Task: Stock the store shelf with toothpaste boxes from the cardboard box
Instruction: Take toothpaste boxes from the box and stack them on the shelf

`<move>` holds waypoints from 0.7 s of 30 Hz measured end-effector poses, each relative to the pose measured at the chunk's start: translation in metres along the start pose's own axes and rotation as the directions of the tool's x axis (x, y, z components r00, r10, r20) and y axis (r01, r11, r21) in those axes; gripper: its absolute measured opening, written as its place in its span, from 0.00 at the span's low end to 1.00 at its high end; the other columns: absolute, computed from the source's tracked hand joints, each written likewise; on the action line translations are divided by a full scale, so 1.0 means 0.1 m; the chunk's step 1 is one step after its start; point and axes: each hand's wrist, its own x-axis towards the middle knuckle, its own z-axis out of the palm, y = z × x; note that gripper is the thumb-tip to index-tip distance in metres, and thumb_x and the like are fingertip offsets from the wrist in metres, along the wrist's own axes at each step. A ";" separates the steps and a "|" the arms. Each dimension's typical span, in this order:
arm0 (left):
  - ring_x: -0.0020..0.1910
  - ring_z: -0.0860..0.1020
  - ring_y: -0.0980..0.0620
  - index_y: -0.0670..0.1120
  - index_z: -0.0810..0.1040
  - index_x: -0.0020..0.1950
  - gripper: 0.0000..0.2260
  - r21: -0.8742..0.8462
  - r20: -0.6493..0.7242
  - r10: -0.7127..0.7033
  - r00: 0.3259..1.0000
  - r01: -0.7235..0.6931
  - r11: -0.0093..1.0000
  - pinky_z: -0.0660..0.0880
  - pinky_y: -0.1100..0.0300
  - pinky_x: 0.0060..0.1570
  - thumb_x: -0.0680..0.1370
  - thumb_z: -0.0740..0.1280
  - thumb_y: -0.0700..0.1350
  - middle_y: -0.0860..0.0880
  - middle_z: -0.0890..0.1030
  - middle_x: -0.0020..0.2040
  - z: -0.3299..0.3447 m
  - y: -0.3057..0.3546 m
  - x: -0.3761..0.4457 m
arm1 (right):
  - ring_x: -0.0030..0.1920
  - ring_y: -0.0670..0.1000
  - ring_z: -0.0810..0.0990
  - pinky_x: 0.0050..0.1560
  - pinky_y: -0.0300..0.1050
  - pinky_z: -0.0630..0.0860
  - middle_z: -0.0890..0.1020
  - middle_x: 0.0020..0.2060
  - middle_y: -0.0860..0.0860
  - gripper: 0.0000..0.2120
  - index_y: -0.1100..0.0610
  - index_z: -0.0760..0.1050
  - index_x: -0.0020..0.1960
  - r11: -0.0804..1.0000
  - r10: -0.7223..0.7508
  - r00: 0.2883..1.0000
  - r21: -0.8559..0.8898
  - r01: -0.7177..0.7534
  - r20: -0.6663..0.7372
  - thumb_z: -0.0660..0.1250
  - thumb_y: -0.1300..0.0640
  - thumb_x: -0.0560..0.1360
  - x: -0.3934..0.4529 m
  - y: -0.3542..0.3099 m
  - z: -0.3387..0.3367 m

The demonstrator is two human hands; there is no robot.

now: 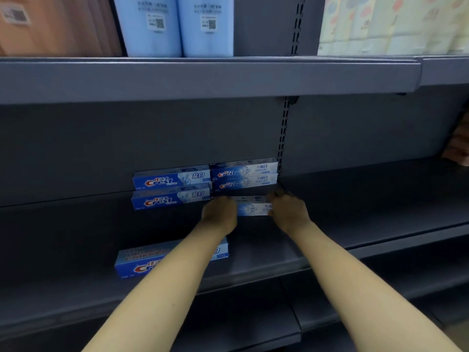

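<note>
On the dark grey shelf point(76, 237), two blue Crest toothpaste boxes point(171, 188) are stacked at the back, with two paler boxes point(245, 175) stacked beside them on the right. Just in front of the pale stack lies a pale toothpaste box point(252, 207), gripped at its left end by my left hand point(220, 213) and at its right end by my right hand point(289, 209). Another blue box point(132, 262) lies near the shelf's front edge, partly hidden by my left forearm. The cardboard box is out of view.
The upper shelf point(203, 77) carries light blue packs point(177, 24), brown packs on the left and patterned packs on the right. A slotted upright point(284, 133) divides the shelf bays. At the right edge, part of another person's hand point(456, 148) shows.
</note>
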 end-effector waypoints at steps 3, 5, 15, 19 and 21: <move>0.68 0.67 0.42 0.36 0.64 0.70 0.19 -0.070 0.046 -0.029 0.999 0.033 0.997 0.67 0.53 0.66 0.81 0.57 0.43 0.39 0.67 0.69 0.07 0.09 0.10 | 0.62 0.56 0.73 0.51 0.48 0.76 0.74 0.62 0.55 0.17 0.57 0.69 0.65 0.999 -0.025 0.999 -0.040 0.023 -0.031 0.61 0.63 0.77 0.14 0.07 0.10; 0.73 0.57 0.41 0.35 0.53 0.75 0.25 -0.032 0.077 -0.025 0.997 0.027 0.999 0.54 0.52 0.74 0.82 0.54 0.47 0.38 0.58 0.74 0.09 0.13 0.15 | 0.63 0.56 0.71 0.53 0.48 0.76 0.73 0.63 0.55 0.18 0.59 0.68 0.66 0.997 -0.049 0.997 -0.055 0.046 -0.057 0.60 0.65 0.77 0.23 0.10 0.14; 0.76 0.47 0.42 0.36 0.44 0.77 0.32 0.003 0.110 -0.094 0.990 0.094 0.996 0.44 0.52 0.75 0.82 0.52 0.53 0.39 0.47 0.77 0.17 0.09 0.48 | 0.35 0.61 0.82 0.21 0.47 0.76 0.80 0.35 0.61 0.22 0.67 0.80 0.39 0.997 -0.071 0.987 -0.004 0.071 -0.147 0.79 0.72 0.45 0.61 0.13 0.30; 0.76 0.47 0.42 0.37 0.44 0.77 0.32 0.008 0.121 -0.095 0.988 0.095 0.995 0.45 0.53 0.75 0.82 0.52 0.54 0.40 0.47 0.77 0.14 0.08 0.57 | 0.32 0.58 0.81 0.18 0.44 0.74 0.80 0.34 0.60 0.26 0.66 0.79 0.34 0.995 -0.103 0.983 -0.015 0.102 -0.151 0.81 0.71 0.37 0.79 0.13 0.36; 0.76 0.47 0.43 0.37 0.44 0.77 0.32 0.004 0.120 -0.081 0.989 0.082 0.997 0.44 0.53 0.74 0.82 0.52 0.54 0.40 0.46 0.77 0.14 0.07 0.60 | 0.33 0.59 0.82 0.19 0.44 0.74 0.80 0.34 0.60 0.26 0.66 0.79 0.34 0.995 -0.095 0.985 0.011 0.098 -0.143 0.81 0.70 0.37 0.84 0.13 0.38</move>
